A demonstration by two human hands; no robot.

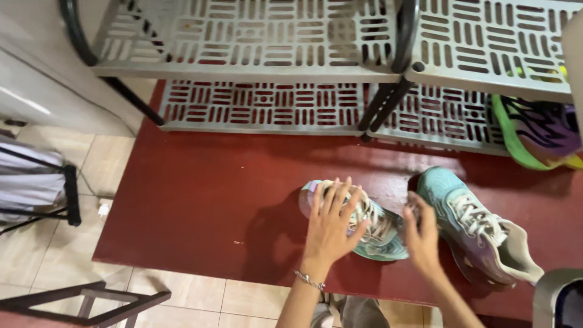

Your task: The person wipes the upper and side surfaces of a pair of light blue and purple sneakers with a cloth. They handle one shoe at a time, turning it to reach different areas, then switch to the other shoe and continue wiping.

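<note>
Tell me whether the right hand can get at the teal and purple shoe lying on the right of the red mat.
Probably yes: the right hand hangs right beside that shoe, and nothing lies between them.

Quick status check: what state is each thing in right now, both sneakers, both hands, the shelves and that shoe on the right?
Left sneaker: on the red floor, laced, under the hands.
Right sneaker: on the red floor, laced, untouched.
Left hand: open, fingers spread, flat on the left sneaker.
Right hand: open, at the left sneaker's heel end, blurred.
Grey shelf rack: slotted shelves, bare where visible.
Green and purple shoe: on the lower right shelf.
</note>
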